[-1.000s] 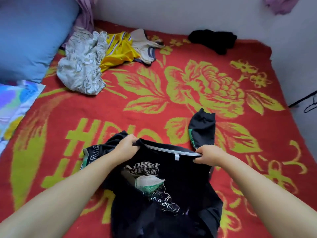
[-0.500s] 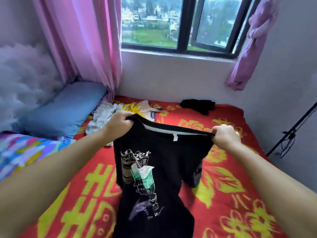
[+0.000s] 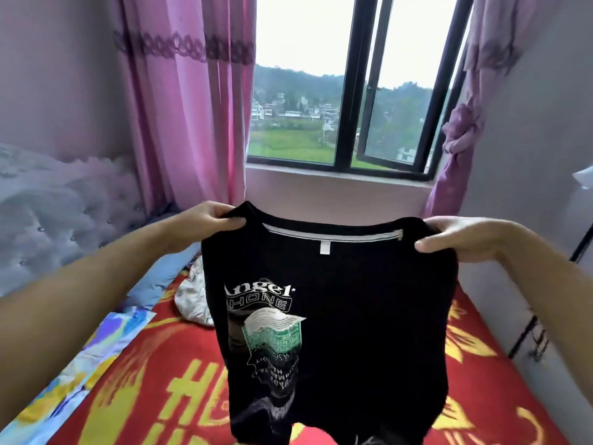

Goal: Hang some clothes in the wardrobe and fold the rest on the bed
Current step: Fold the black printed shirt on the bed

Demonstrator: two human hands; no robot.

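While suspended above the red and yellow bedspread (image 3: 154,396), black T-shirt (image 3: 353,316) held up by both shoulders, printed side toward camera. Left hand (image 3: 208,220) clenched on left shoulder seam, thumb over fabric. Right hand (image 3: 455,236) grasping right shoulder, thumb in front, fingers behind. Neckline stretched level between both hands. Pale crumpled garment (image 3: 192,300) lying on bed behind shirt, beside blue pillow (image 3: 160,277). Window (image 3: 346,91) and pink curtain (image 3: 179,107) beyond.
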